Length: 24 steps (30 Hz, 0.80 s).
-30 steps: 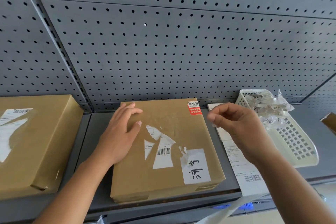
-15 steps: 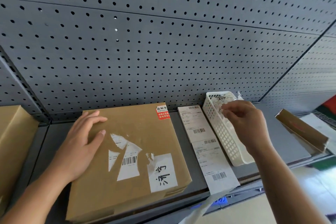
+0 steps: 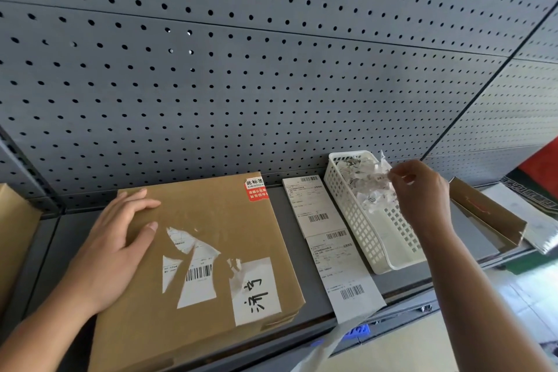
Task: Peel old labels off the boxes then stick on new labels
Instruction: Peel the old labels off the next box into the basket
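Head view: a person stands at a grey metal shelf (image 3: pixel 69 238) backed by pegboard.
Left grip (image 3: pixel 117 244): released, fingers flat, pressing the lid of the flat brown cardboard box (image 3: pixel 217 214) near its far left corner.
Old label: torn white barcode remnants (image 3: pixel 197 276) stuck on the lid, just right of the left grip; a white handwritten label (image 3: pixel 256 290) lies beside them.
Right grip (image 3: pixel 422 190): fingertips pinched on a torn paper scrap (image 3: pixel 380 167) above the white slotted plastic basket (image 3: pixel 359 235).
New labels: long white printed label strip (image 3: pixel 329 238) lying between the grips, just beside the basket, its near end hanging off the shelf.
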{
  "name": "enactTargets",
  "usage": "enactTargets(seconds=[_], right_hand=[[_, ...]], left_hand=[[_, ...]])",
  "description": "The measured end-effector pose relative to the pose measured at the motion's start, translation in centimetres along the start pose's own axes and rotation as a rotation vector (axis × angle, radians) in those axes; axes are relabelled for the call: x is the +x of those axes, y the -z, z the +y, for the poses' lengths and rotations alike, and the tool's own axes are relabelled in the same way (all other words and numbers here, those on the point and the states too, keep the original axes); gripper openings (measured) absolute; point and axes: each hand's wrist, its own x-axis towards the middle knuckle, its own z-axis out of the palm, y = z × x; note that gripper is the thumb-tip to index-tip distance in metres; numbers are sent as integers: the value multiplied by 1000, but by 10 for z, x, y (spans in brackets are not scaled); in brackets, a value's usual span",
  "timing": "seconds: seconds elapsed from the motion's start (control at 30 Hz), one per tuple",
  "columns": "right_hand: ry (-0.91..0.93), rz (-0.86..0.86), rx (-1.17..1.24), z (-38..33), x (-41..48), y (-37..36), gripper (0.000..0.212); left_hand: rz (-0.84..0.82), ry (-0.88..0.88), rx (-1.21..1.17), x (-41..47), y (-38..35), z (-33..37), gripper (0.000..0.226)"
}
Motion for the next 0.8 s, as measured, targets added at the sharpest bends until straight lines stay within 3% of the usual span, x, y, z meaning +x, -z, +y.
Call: enactTargets(seconds=[0.47,0.8], right_hand=[[36,-120,-170,16,-4,-25,23],[142,136,-24,-3,-6,-11,24]], left_hand=[[-15,9,-15,-2,1,3,29],[-16,6,-9,-2,1,4,31]])
